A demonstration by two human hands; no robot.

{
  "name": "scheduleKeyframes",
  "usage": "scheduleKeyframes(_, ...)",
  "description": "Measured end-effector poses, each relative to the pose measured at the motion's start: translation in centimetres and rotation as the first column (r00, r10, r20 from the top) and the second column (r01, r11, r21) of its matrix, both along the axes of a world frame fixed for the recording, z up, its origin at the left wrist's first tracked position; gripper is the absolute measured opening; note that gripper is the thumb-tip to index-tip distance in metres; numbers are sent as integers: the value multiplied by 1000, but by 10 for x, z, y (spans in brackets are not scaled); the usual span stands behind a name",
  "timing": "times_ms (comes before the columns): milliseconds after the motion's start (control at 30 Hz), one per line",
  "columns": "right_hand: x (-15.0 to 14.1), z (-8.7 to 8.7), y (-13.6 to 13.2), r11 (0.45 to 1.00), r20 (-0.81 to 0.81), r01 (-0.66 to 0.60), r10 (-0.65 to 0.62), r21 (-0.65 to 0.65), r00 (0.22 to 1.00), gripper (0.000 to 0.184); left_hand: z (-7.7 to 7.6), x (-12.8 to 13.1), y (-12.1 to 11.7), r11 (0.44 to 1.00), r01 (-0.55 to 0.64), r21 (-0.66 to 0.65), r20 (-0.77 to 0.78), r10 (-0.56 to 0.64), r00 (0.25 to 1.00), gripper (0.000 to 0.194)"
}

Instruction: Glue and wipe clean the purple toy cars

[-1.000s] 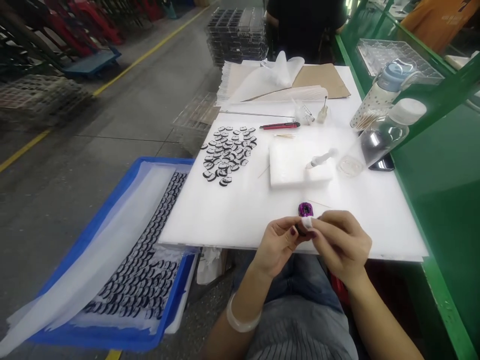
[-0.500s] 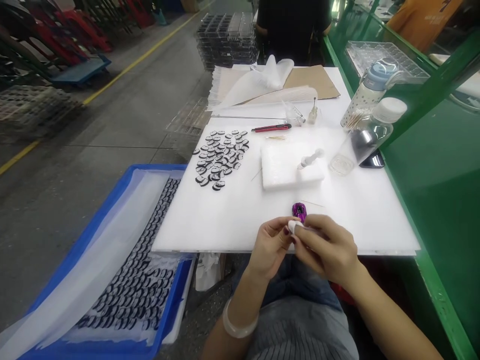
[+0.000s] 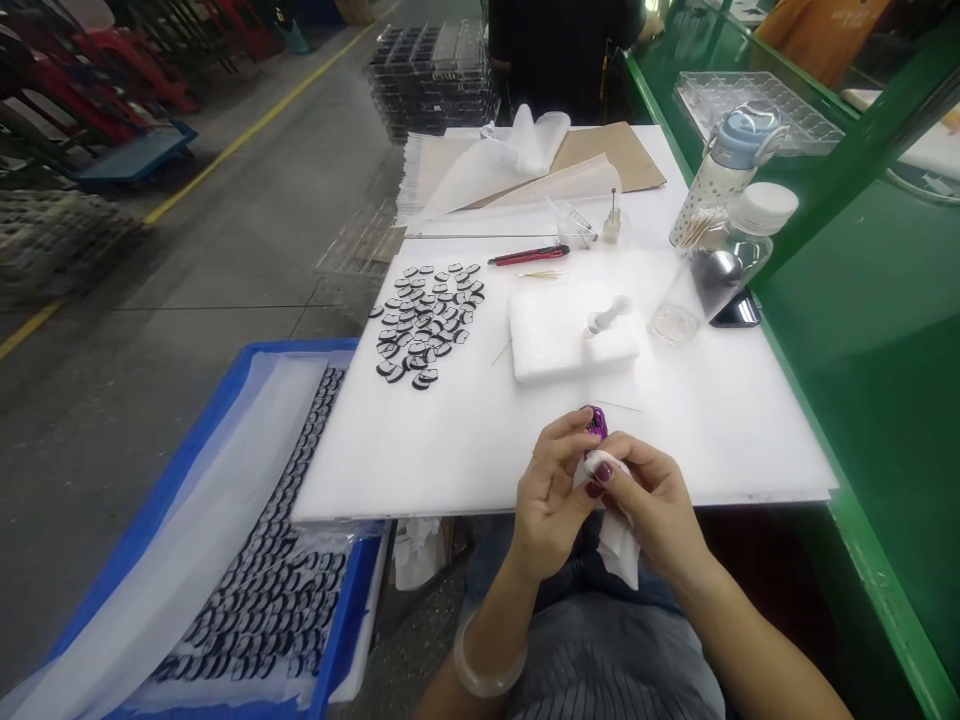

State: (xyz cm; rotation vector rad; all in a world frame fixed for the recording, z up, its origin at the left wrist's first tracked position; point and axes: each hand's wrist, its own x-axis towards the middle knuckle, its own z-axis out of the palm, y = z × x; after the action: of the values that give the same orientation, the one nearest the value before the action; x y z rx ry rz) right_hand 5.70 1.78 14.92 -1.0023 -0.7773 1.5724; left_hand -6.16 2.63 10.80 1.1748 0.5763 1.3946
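Observation:
Both hands meet just in front of the near edge of the white board [image 3: 465, 440]. My left hand [image 3: 553, 500] is closed, its fingers pinching a small part I cannot make out. My right hand [image 3: 651, 510] is closed on a white cloth [image 3: 615, 530], pressing a corner of it against that part; the rest of the cloth hangs down over my lap. A small shiny purple piece [image 3: 597, 422] lies on the board right behind my fingertips. A pile of several small black-and-white parts [image 3: 426, 320] lies on the board's left side.
A white foam block [image 3: 555, 335] with a small white dropper, a red knife [image 3: 529, 256], a clear bottle [image 3: 712, 275], a blue-lidded bottle [image 3: 724, 165] and a phone [image 3: 735, 312] sit further back. A blue crate [image 3: 225, 540] of parts stands at the left. A person sits beyond the table.
The two hands have drawn slightly nearer to me and lower. The white cloth, earlier bunched at the fingertips, now hangs loose below my right hand.

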Motion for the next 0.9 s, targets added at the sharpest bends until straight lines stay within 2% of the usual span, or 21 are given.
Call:
scheduleKeyframes(133,-4,0,0,999,-139,-28,22,-38,990,42,1,-1,2,1000,20,-18,11,-20,1000,24)
scheduleKeyframes(200,-4,-1,1,999,-136,-20,13,-50,991,52,1,-2,3,997,62,-50,61,-59,996,20)
scheduleKeyframes(267,-1,-2,2,1000,-56,19,-19,-17,998,55,2,-3,4,988,104,-118,137,-88,987,19)
scheduleKeyframes(367,9,-3,2,982,149,107,-131,158,980,42,3,-4,5,950,159,-270,261,-87,961,20)
scheduleKeyframes(467,17,3,3,891,381,129,-312,435,870,19,6,-5,6,907,200,-371,338,-69,939,22)
scheduleKeyframes(500,17,5,3,847,447,94,-367,524,816,13,7,-5,6,900,197,-389,345,-56,937,22)
scheduleKeyframes(567,15,10,4,734,543,-31,-473,678,694,13,9,-5,6,887,175,-428,341,-21,940,25)
scheduleKeyframes(667,9,12,5,562,593,-238,-614,792,521,16,12,-4,7,860,139,-492,316,28,948,30)
scheduleKeyframes(733,9,11,5,486,593,-340,-662,805,459,15,12,-3,7,854,131,-504,310,38,950,30)
scheduleKeyframes(800,16,11,5,460,607,-404,-671,791,425,12,13,-5,7,873,128,-470,309,26,951,27)
scheduleKeyframes(867,28,13,6,500,631,-392,-672,772,387,12,13,-10,7,911,100,-400,246,1,969,22)
scheduleKeyframes(900,34,13,6,547,648,-347,-666,761,370,12,13,-14,7,932,59,-358,163,0,987,20)
